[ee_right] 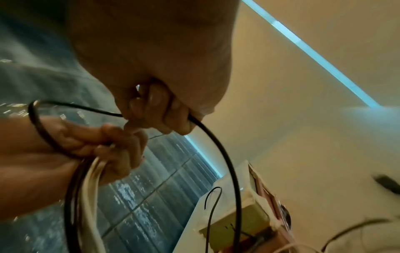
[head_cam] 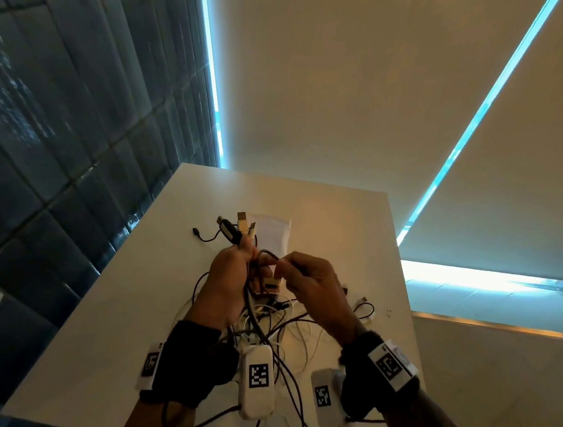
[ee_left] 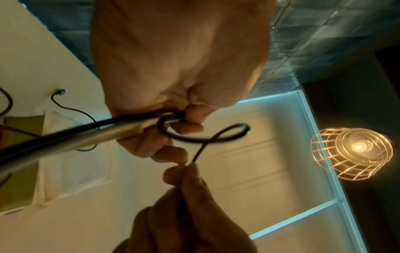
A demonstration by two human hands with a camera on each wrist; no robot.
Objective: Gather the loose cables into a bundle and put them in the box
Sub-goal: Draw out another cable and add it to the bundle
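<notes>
My left hand [head_cam: 245, 254] grips a bundle of black and white cables [head_cam: 238, 231] above the white table [head_cam: 163, 288], their USB plugs sticking up past the fist. My right hand [head_cam: 280, 266] pinches a black cable [head_cam: 266, 254] that loops over from the bundle. In the left wrist view the loop [ee_left: 205, 137] runs from my curled left fingers [ee_left: 190, 126] down to my right fingertips [ee_left: 184, 171]. The right wrist view shows the black cable [ee_right: 227, 162] leaving my right hand [ee_right: 155, 116], and the bundle [ee_right: 86, 196] hanging from my left hand [ee_right: 97, 145]. Loose cables [head_cam: 280, 323] tangle beneath my hands. The white box [head_cam: 273, 233] stands just behind them.
A thin black cable with a small plug [head_cam: 202, 235] lies left of the box. A white cable [head_cam: 365, 311] curls near the table's right edge. A dark tiled wall [head_cam: 58, 123] runs along the left. A wire-cage lamp [ee_left: 350, 154] hangs overhead.
</notes>
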